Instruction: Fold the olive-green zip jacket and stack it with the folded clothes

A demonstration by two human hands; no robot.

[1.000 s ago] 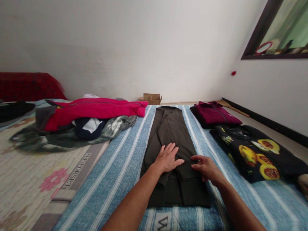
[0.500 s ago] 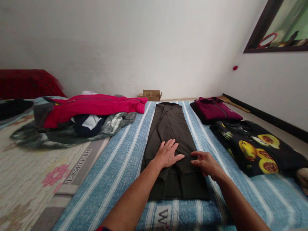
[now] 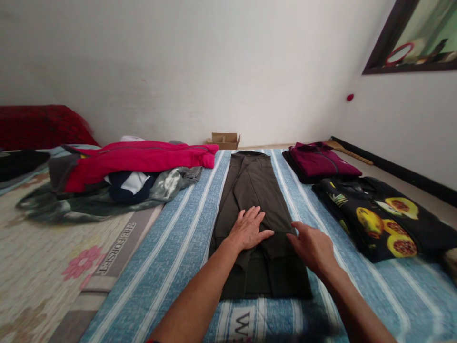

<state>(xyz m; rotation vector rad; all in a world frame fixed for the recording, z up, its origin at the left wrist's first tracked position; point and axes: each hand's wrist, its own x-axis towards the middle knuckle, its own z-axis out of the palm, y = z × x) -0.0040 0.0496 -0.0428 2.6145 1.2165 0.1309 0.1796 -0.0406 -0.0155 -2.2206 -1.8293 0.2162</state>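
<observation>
Left fingers: the left hand [image 3: 247,230] lies palm down on the dark olive garment [image 3: 255,209], its fingers [image 3: 254,215] spread flat and pointing away from the person; it presses and grips nothing.
Right fingers: the right hand [image 3: 312,247] rests at the garment's right edge, fingers stretched out and close together, palm turned down and inward; nothing is pinched in it, and I cannot tell whether the fingertips tuck under the cloth.
Dark olive garment: folded into a long narrow strip, lying lengthwise on the blue striped blanket [image 3: 178,243], its near end just ahead of the person's forearms, its far end toward the wall.
Hands to each other: near, with a small gap of cloth between the left thumb and the right index finger.
Right side: a folded maroon garment [image 3: 321,163] lies near the far end of the strip; closer in lies a black fruit-print garment [image 3: 378,216], both apart from the olive one.
Left side: a loose pile topped by a pink jacket [image 3: 143,159] sits across the edge of the blanket and a floral mat [image 3: 46,262].
Far end: a small cardboard box [image 3: 224,140] stands by the wall.
</observation>
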